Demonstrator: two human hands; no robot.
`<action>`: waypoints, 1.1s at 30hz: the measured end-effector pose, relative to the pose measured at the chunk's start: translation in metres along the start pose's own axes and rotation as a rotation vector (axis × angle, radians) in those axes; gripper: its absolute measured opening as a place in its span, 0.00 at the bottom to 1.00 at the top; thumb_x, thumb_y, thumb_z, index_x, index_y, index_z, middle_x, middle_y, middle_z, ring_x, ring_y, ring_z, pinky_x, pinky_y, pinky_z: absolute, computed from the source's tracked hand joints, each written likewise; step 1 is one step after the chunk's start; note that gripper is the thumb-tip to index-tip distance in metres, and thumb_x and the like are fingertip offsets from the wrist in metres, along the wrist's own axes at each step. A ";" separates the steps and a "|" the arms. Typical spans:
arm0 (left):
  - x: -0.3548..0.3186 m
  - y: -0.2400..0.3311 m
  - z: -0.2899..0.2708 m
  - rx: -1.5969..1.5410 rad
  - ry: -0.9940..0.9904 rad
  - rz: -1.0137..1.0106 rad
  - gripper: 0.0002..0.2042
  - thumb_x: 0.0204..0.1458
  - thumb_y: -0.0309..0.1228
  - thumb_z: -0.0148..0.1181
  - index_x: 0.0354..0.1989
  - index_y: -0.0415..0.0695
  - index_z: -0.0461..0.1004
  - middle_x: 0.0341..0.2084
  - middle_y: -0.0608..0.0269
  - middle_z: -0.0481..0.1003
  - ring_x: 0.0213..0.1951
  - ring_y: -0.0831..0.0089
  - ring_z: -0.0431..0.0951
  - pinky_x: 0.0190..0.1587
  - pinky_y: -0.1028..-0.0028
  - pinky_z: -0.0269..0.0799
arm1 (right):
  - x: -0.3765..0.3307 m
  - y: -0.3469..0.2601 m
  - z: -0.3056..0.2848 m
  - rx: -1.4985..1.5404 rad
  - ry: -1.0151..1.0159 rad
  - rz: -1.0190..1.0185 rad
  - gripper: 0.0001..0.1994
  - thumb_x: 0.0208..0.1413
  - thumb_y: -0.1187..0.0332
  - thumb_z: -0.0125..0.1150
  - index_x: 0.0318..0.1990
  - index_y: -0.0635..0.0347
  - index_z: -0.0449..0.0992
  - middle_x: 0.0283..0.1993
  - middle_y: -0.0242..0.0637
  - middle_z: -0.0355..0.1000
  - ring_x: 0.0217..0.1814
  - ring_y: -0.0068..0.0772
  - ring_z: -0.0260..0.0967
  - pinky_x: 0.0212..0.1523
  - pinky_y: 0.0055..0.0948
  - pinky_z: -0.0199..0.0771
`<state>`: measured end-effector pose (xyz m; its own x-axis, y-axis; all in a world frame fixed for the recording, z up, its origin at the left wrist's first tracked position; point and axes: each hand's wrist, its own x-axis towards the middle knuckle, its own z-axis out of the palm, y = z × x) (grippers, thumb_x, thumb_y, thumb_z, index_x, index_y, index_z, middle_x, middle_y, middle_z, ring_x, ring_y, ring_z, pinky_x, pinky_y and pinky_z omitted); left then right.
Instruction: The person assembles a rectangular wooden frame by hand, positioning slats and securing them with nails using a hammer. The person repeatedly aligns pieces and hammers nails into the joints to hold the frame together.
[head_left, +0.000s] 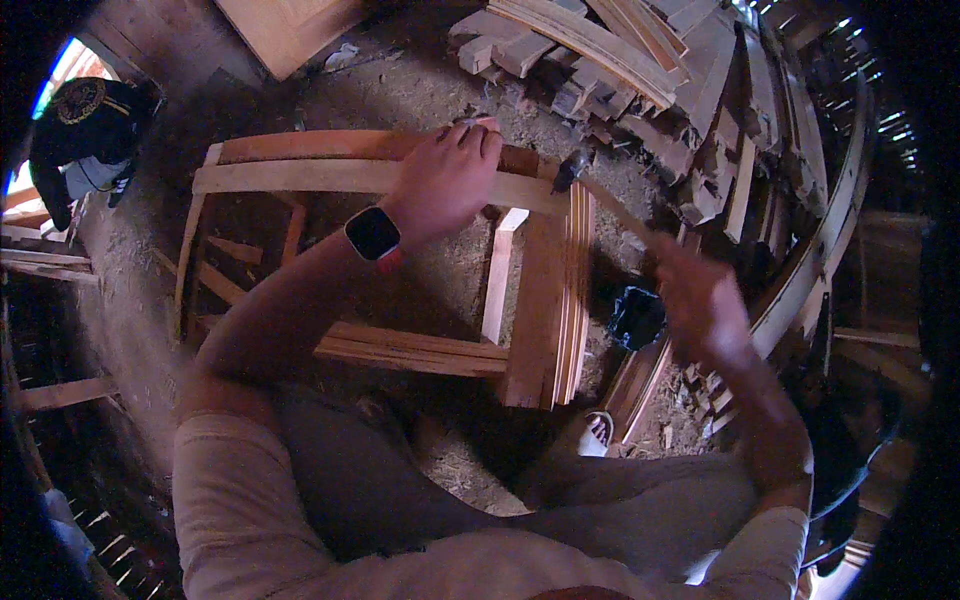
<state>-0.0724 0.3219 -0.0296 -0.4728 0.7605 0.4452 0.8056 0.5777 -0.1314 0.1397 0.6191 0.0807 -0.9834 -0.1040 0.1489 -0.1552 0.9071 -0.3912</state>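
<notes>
- The left hand (448, 180) lies across the top of a wooden frame (300, 177), well in from its right end; its fingers bend over the far edge and grasp the timber there; I cannot tell from here whether the fingertips pinch anything smaller.
- A watch (372, 235) with a dark square face and a reddish strap sits on that wrist.
- The right hand (702, 305) is clenched round the handle of a hammer (618, 207); hand and handle look slightly blurred; the hammer's head is at the upper right corner of the frame; I cannot tell whether it touches the wood.
- The frame stands in front of the seated person, between the knees and the timber pile (590, 55); a pale top rail runs along a redder plank, a bundle of thin strips makes the lower rail (420, 350), and a broad post (535, 310) closes the right end.
- Just below the right hand's side of the hammer, a dark, shiny item (637, 317) rests near some narrow boards; its kind is unclear to me.
- A sandalled foot (596, 433) shows beside the post's lower end.
</notes>
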 end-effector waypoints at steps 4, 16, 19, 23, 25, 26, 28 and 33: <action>-0.013 -0.001 -0.012 0.006 -0.094 -0.057 0.18 0.51 0.28 0.58 0.49 0.33 0.70 0.46 0.47 0.77 0.50 0.56 0.78 0.53 0.62 0.76 | 0.034 -0.034 -0.032 -0.047 0.271 0.190 0.18 0.70 0.69 0.52 0.62 0.68 0.73 0.57 0.46 0.77 0.55 0.30 0.73 0.59 0.32 0.70; -0.015 -0.003 -0.019 0.019 -0.100 -0.030 0.19 0.48 0.29 0.61 0.48 0.32 0.71 0.46 0.47 0.77 0.49 0.57 0.79 0.54 0.62 0.76 | 0.017 -0.023 -0.005 0.185 0.268 0.236 0.22 0.65 0.72 0.59 0.65 0.68 0.68 0.43 0.44 0.77 0.38 0.37 0.74 0.37 0.37 0.74; -0.001 0.003 -0.005 0.003 0.001 0.024 0.18 0.48 0.28 0.61 0.47 0.33 0.71 0.45 0.47 0.77 0.49 0.57 0.79 0.53 0.62 0.76 | -0.004 -0.016 0.014 -0.036 -0.103 -0.057 0.21 0.66 0.74 0.56 0.65 0.67 0.68 0.57 0.49 0.77 0.49 0.35 0.79 0.46 0.35 0.78; -0.012 -0.002 -0.001 0.052 -0.057 0.000 0.18 0.48 0.28 0.61 0.47 0.33 0.71 0.45 0.47 0.77 0.50 0.56 0.79 0.54 0.62 0.76 | 0.027 -0.035 -0.029 -0.008 0.032 0.116 0.20 0.65 0.75 0.55 0.64 0.67 0.69 0.62 0.49 0.75 0.58 0.36 0.77 0.59 0.35 0.74; -0.015 -0.004 -0.013 0.004 -0.107 -0.042 0.19 0.48 0.29 0.61 0.48 0.33 0.71 0.46 0.47 0.77 0.50 0.55 0.78 0.54 0.62 0.76 | 0.024 -0.027 -0.021 0.023 0.281 0.034 0.17 0.66 0.75 0.54 0.61 0.67 0.74 0.59 0.49 0.77 0.54 0.35 0.77 0.56 0.33 0.75; -0.011 -0.003 -0.015 -0.030 -0.118 -0.050 0.20 0.47 0.29 0.61 0.48 0.32 0.71 0.46 0.47 0.77 0.50 0.55 0.78 0.54 0.62 0.76 | 0.009 -0.008 -0.004 0.057 0.347 -0.029 0.16 0.67 0.73 0.54 0.60 0.67 0.74 0.57 0.49 0.77 0.52 0.35 0.78 0.54 0.33 0.76; -0.008 0.002 -0.008 0.001 -0.044 -0.011 0.20 0.47 0.29 0.62 0.48 0.32 0.71 0.45 0.47 0.78 0.50 0.55 0.78 0.53 0.62 0.76 | -0.001 0.009 0.011 0.185 -0.023 0.239 0.17 0.68 0.70 0.53 0.60 0.66 0.75 0.52 0.46 0.79 0.47 0.35 0.77 0.49 0.33 0.76; -0.011 0.004 -0.009 -0.017 -0.095 -0.007 0.21 0.48 0.29 0.60 0.50 0.32 0.70 0.47 0.46 0.77 0.50 0.54 0.78 0.53 0.61 0.77 | 0.014 -0.012 -0.014 -0.043 0.139 -0.001 0.17 0.66 0.75 0.55 0.62 0.61 0.74 0.39 0.40 0.80 0.30 0.33 0.74 0.32 0.34 0.75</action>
<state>-0.0606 0.3135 -0.0274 -0.5095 0.7817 0.3595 0.8079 0.5784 -0.1127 0.1288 0.6129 0.1002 -0.9601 -0.0504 0.2751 -0.1495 0.9238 -0.3524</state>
